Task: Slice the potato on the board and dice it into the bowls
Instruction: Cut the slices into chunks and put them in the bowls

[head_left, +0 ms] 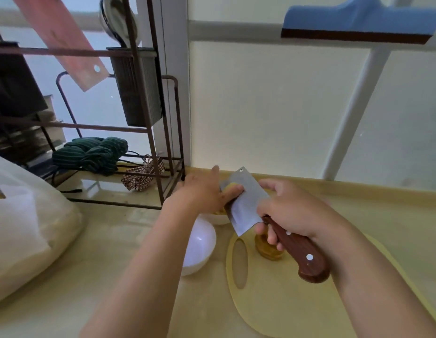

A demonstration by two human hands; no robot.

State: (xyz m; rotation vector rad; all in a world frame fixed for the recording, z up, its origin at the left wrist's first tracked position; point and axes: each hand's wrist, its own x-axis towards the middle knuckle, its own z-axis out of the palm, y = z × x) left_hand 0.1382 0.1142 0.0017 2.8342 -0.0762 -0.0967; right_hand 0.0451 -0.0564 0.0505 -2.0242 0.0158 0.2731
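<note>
Yellow potato dice (pixel 232 186) ride the wood-handled steel cleaver (pixel 246 203) gripped in the right hand (pixel 292 211), the flat-fingered left hand (pixel 202 191) pushing them off; one chunk (pixel 269 250) under the right hand seems undiced.

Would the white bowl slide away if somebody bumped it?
Probably. The white bowl looks smooth and glossy and sits on a shiny counter, so it could skid. Its rounded sides suggest it might rock too. What shows of its inside looks empty, so it is likely light.

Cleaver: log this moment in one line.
right hand: grips cleaver, blade raised | left hand: presses potato pieces against blade | beneath: bowl | cutting board: potato chunk
</note>
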